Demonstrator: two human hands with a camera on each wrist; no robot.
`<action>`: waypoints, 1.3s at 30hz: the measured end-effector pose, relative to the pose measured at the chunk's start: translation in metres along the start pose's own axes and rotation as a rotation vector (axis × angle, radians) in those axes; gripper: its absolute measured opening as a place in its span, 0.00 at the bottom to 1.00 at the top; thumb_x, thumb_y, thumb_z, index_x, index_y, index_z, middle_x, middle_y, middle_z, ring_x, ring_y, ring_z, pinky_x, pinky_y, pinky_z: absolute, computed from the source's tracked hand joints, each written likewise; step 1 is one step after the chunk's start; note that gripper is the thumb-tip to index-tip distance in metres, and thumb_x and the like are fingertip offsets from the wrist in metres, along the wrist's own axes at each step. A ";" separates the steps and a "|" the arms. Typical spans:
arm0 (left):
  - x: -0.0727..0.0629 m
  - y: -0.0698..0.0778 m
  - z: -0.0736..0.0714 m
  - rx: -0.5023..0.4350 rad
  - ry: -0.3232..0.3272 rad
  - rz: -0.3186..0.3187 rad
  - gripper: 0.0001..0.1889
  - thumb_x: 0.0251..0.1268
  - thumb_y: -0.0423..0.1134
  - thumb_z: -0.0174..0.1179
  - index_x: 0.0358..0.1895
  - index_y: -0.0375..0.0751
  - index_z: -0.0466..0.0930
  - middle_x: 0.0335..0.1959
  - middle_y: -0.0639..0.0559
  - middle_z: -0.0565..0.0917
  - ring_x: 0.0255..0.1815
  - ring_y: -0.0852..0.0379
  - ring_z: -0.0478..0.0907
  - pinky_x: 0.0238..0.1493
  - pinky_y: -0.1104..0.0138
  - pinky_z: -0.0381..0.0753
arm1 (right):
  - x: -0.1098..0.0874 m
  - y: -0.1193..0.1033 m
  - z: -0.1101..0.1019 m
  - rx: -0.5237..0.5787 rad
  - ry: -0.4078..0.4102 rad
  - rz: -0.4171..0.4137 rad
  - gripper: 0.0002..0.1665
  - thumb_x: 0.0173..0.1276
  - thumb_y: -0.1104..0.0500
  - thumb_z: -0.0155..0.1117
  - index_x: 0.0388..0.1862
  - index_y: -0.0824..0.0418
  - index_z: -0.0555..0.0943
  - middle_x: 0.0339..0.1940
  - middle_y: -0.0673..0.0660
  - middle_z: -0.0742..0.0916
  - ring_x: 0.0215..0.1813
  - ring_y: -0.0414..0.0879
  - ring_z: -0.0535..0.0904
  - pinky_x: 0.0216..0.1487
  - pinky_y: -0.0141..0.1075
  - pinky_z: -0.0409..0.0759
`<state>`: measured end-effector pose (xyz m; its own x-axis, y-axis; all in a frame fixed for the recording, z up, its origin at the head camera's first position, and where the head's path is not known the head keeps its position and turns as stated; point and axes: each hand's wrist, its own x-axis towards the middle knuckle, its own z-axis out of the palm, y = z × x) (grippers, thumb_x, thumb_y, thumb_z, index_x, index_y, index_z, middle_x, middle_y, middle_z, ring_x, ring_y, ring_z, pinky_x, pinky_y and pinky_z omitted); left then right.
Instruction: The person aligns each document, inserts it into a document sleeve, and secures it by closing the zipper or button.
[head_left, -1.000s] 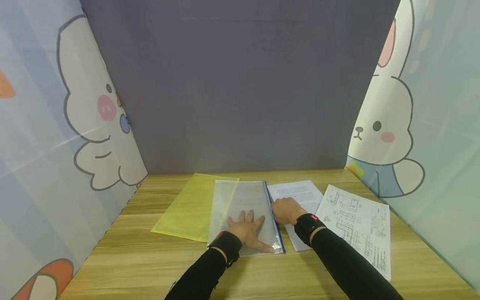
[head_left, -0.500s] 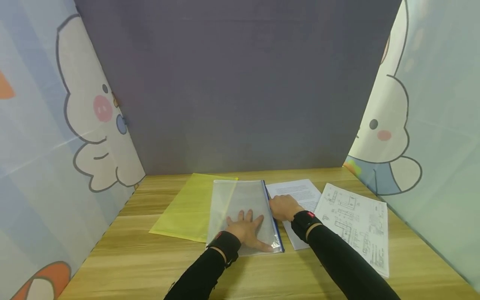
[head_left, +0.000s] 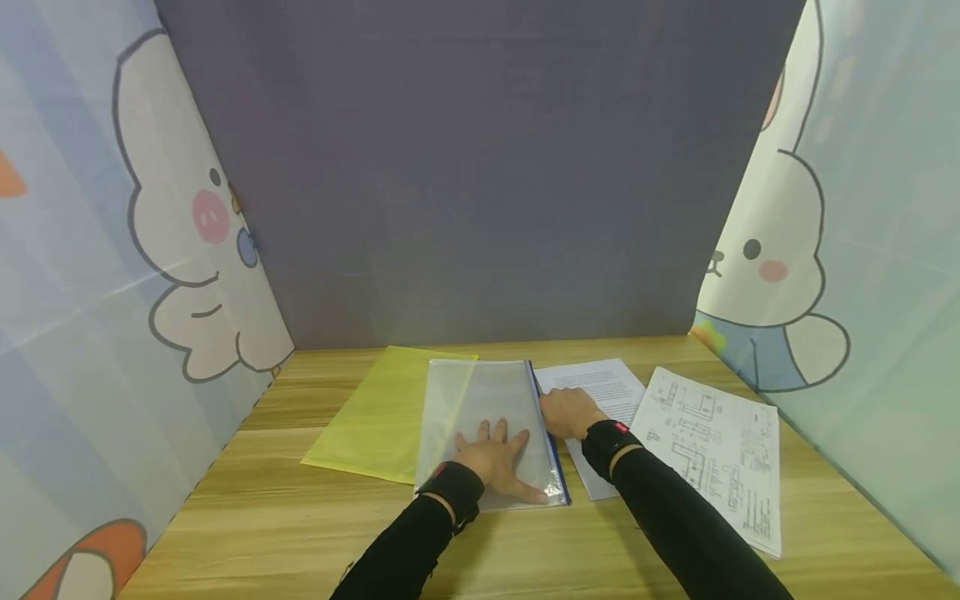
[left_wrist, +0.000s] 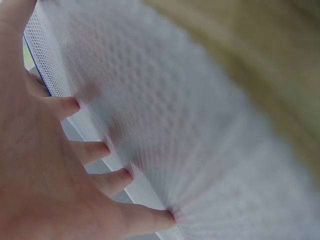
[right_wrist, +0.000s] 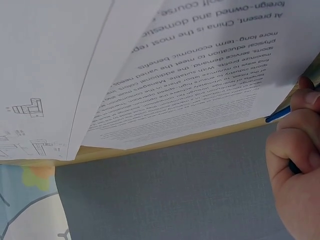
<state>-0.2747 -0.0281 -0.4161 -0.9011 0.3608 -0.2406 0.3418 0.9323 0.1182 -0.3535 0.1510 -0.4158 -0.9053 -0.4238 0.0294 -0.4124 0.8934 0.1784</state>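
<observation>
A clear mesh zip document bag lies on the table, its blue zipper edge on the right. My left hand rests on the bag with fingers spread, pressing near its lower right part; the left wrist view shows the fingertips on the white mesh. At the blue edge, my right hand has its fingers curled and pinches the bag's zipper. In the right wrist view the curled right hand has a small dark blue bit showing between its fingers; the zipper's slider itself is hidden.
A yellow mesh bag lies partly under the clear one on the left. Printed text sheets lie to the right under my right hand, overlapped by a stack of technical drawings. A grey panel stands behind the table.
My right hand has shifted very slightly away from me along the blue edge. My left hand stays spread on the bag, and the papers have not moved; the view sways a little.
</observation>
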 end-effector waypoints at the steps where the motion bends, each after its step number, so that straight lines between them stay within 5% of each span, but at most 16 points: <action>1: 0.000 0.000 0.000 0.001 0.001 0.001 0.58 0.44 0.83 0.61 0.81 0.65 0.56 0.83 0.44 0.53 0.82 0.38 0.47 0.70 0.28 0.51 | 0.000 0.000 0.000 -0.003 -0.006 0.003 0.09 0.72 0.59 0.60 0.32 0.62 0.81 0.25 0.53 0.81 0.26 0.46 0.76 0.36 0.47 0.85; 39: -0.001 -0.002 0.001 -0.012 0.035 0.033 0.58 0.45 0.82 0.63 0.81 0.62 0.57 0.82 0.43 0.55 0.81 0.36 0.50 0.69 0.27 0.51 | 0.007 -0.003 0.017 -0.046 0.119 0.029 0.08 0.71 0.61 0.62 0.33 0.64 0.81 0.26 0.57 0.84 0.28 0.50 0.82 0.31 0.47 0.85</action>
<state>-0.2739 -0.0307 -0.4171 -0.8981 0.3902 -0.2028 0.3686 0.9195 0.1368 -0.3606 0.1475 -0.4333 -0.8973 -0.4148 0.1508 -0.3785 0.8990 0.2204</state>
